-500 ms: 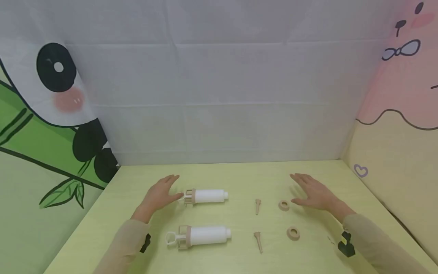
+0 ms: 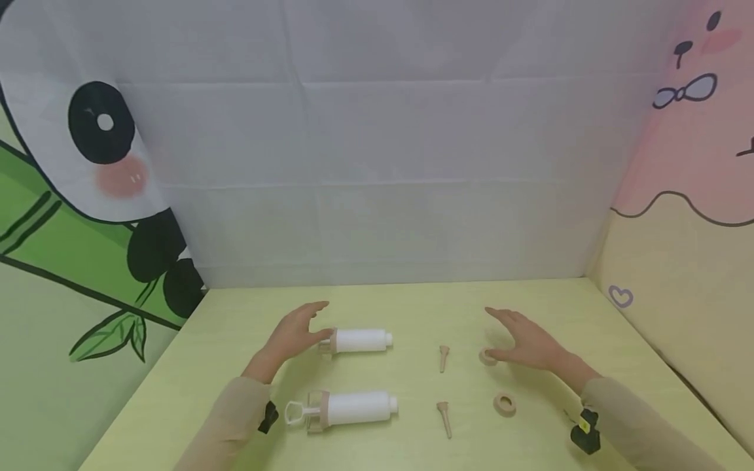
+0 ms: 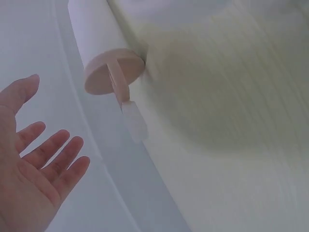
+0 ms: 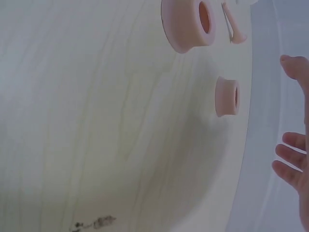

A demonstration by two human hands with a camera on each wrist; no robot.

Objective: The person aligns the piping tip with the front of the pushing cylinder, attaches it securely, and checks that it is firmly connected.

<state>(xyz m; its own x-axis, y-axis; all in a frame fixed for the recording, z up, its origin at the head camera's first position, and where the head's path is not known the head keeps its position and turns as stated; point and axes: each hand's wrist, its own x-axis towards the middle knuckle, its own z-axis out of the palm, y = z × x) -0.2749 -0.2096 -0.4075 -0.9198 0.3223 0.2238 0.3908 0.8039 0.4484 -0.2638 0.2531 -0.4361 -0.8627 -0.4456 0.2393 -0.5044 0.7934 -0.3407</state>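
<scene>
My left hand (image 2: 294,337) hovers at the handle end of the far white syringe-like tube (image 2: 360,340), its thumb overlapping the beige collar in the head view. In the left wrist view, relaxed fingers (image 3: 60,154) are apart from the tube's beige end piece (image 3: 116,72). The near white tube (image 2: 358,407) lies parallel, its loop handle (image 2: 295,413) pointing left. Over on the right, my right hand (image 2: 533,343) holds nothing; its thumb partly covers the far beige ring (image 2: 486,358) in the head view. A near beige ring (image 2: 504,404) lies flat below it.
Two small beige funnel-like pegs, one far (image 2: 444,358) and one near (image 2: 444,418), lie between tubes and rings. A white cloth wall (image 2: 377,229) stands behind the pale yellow table (image 2: 412,301). Printed cartoon panels flank both sides. Dark wrist devices (image 2: 586,432) sit at both sleeves.
Both hands have moved inward, toward each other. The left now covers the far tube's handle, and the right thumb has come across the far ring. The objects lie as before.
</scene>
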